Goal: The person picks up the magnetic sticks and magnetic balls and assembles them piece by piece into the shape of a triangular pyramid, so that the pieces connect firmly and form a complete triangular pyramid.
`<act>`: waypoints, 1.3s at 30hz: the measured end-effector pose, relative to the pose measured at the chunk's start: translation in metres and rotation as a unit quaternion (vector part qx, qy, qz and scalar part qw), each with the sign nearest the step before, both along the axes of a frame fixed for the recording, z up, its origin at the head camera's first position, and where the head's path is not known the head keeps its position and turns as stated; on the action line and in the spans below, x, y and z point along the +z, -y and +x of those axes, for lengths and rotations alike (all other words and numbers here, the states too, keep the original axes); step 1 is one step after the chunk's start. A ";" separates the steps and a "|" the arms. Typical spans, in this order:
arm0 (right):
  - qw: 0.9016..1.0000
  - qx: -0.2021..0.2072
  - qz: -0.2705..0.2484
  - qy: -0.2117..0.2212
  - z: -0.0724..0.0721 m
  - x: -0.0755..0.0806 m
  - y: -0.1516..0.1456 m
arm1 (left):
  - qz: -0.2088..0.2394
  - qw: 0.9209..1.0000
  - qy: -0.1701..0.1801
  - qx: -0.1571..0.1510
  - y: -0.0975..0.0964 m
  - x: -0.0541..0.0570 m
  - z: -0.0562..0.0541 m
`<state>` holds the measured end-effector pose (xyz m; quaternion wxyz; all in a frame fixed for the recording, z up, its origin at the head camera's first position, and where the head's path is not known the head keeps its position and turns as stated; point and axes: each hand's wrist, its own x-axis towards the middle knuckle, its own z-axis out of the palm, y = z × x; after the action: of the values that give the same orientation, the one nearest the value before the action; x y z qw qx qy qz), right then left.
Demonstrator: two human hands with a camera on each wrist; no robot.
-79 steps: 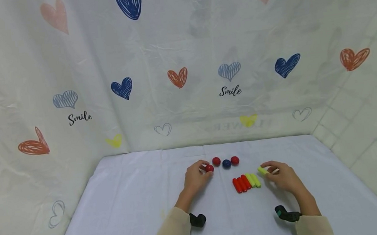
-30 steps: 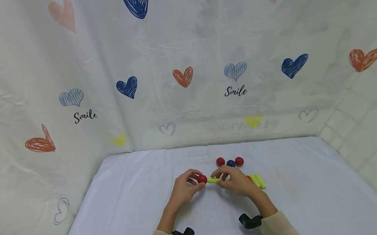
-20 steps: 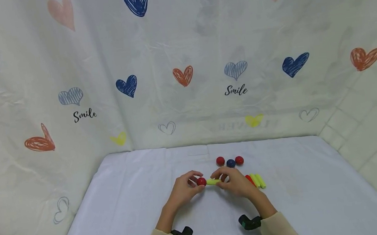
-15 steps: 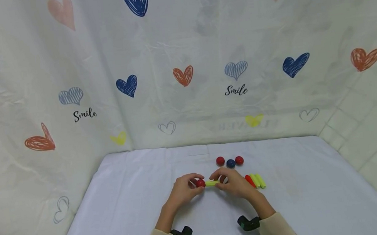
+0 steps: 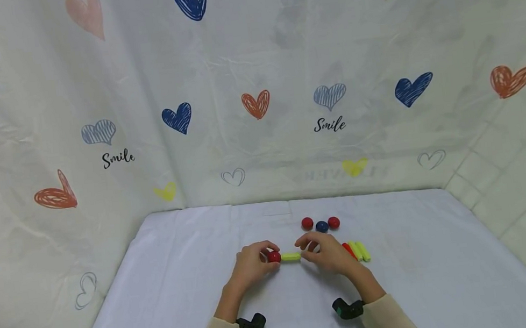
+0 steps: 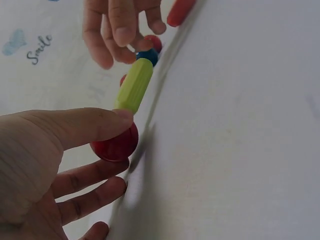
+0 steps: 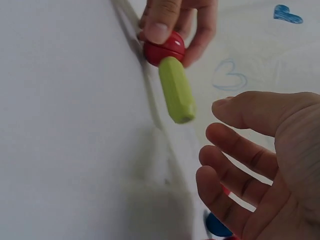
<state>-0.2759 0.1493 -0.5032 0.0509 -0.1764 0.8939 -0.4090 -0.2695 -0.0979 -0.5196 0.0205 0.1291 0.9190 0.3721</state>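
My left hand (image 5: 250, 264) pinches a shiny red ball (image 6: 116, 145) between thumb and fingers, close over the white cloth. A yellow-green faceted stick (image 7: 176, 91) juts out of the ball toward the right, its near end joined to the ball. My right hand (image 5: 324, 253) hovers by the stick's free end. In the right wrist view a gap shows between its loosely bent fingers (image 7: 240, 150) and the stick, and nothing is in its grasp.
Behind the hands lie two more red balls (image 5: 307, 224) and a blue ball (image 5: 321, 226). Beside the right hand are yellow-green sticks (image 5: 359, 251) and a red stick (image 5: 350, 250), partly hidden by that hand. A curtain printed with hearts (image 5: 256, 105) hangs behind the table.
Both hands came together and the stick, earlier held in my right hand, met the red ball. My right fingers have since let go, while my left hand moved slightly left with ball and stick.
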 end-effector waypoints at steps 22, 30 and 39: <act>0.994 -0.103 -0.019 0.012 -0.013 0.016 -0.072 | -0.006 0.999 -0.023 0.041 0.021 -0.003 -0.006; 0.990 -0.140 -0.014 0.004 -0.020 0.017 -0.085 | 0.002 0.998 -0.014 0.056 0.025 -0.002 -0.008; 0.994 -0.109 -0.005 0.034 -0.035 0.015 -0.097 | 0.012 0.998 0.003 0.055 0.027 -0.003 -0.008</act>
<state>-0.3107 0.2465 -0.4882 0.0352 -0.0647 0.9034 -0.4223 -0.2776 -0.1247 -0.5222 0.0008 0.0773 0.9202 0.3838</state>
